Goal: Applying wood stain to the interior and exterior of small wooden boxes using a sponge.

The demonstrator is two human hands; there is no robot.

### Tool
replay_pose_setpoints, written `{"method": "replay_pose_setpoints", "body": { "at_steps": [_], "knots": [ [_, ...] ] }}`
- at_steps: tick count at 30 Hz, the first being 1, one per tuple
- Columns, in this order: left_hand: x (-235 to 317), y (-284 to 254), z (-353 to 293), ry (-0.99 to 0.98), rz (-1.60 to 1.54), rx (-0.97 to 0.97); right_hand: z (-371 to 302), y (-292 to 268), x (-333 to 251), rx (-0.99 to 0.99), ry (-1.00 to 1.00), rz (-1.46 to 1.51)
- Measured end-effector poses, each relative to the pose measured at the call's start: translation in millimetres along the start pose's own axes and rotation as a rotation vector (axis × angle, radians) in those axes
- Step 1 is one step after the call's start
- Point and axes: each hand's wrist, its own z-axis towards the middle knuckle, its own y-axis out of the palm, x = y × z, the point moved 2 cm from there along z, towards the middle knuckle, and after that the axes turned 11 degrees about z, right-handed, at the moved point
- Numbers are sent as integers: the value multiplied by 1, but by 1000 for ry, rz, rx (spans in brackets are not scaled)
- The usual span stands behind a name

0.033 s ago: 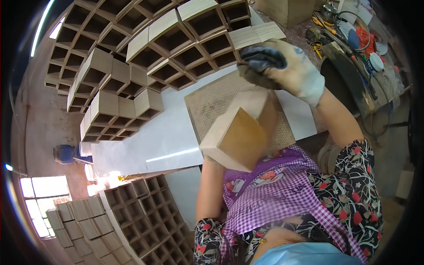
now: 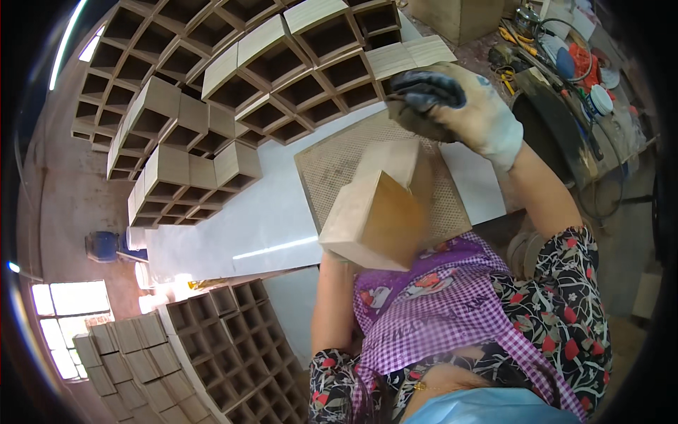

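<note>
Pale wooden box-shaped piece with a smooth amber-brown face (image 2: 378, 212) sits tilted, one corner toward the chest, above the front part of a tan perforated board (image 2: 332, 169). Its sharp edges and flat sides suggest something stiff; if it is hollow like the boxes around it, it should be fairly light, with corners that may chip or dent. Bare wood should give fair friction, though dust could make it slip; a broad hold on two opposite flat sides, clear of the corners, looks safest. The bare left forearm (image 2: 333, 297) rises to its lower left side, but the left hand is hidden behind the wood, so I cannot tell how it grips.

Just beyond stands a second pale block-shaped wooden piece (image 2: 387, 161), partly covered by the first. Past it, the right hand in a cream glove with dark-coated fingers (image 2: 470, 106) is raised above the board's far right corner, fingers bent; whether they close on anything I cannot tell. It is apart from both pieces.

Under the board runs a glossy white tabletop (image 2: 233, 230). Farther off, pale wooden open-fronted boxes (image 2: 316, 15) are stacked, their dark cavities facing the person.
</note>
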Motion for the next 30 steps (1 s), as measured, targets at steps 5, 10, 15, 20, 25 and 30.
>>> {"method": "replay_pose_setpoints", "body": {
  "at_steps": [5, 10, 15, 20, 25, 30],
  "knots": [
    [33, 23, 13, 52, 285, -31, -7, 2, 14, 91, -26, -24],
    [25, 49, 14, 157, 164, -73, -9, 53, -1, -230, -341, -295],
    [-11, 22, 8, 103, 141, 24, 5, 116, -20, -686, -380, -666],
    [20, 51, 8, 106, -132, 79, 29, 96, 12, -484, -251, -756],
    [22, 47, 4, 341, 1112, 37, -24, 94, -24, -827, -393, -710],
    [-2, 25, 8, 245, 1046, -26, 35, 135, -12, -666, -397, -733]
  ]
}}
